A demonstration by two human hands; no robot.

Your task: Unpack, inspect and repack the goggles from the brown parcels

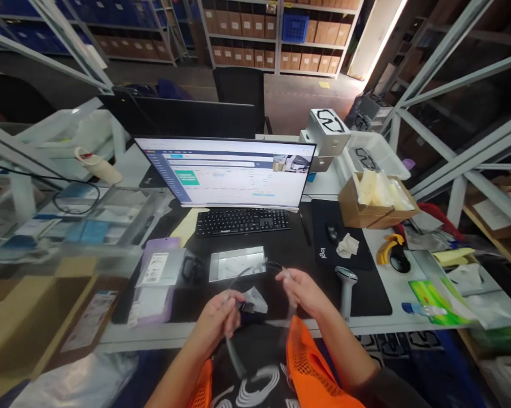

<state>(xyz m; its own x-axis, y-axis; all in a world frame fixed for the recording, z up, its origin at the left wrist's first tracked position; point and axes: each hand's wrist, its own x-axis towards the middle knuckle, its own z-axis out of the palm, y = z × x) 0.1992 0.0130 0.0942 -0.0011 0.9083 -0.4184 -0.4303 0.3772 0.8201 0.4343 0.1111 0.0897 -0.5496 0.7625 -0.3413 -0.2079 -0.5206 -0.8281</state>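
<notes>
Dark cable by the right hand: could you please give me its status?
Right hand pinching dark cable; left hand closed, its hold blurred. Cable arched, overlapping pale tray in view. Crumpled clear plastic beside left hand, cable's visible arch unblocked.

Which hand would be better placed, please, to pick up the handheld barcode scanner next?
Probably the right hand: it is nearer the handheld barcode scanner, which lies to its right; the left hand is farther off. The right hand seems to pinch a cable, though.
</notes>
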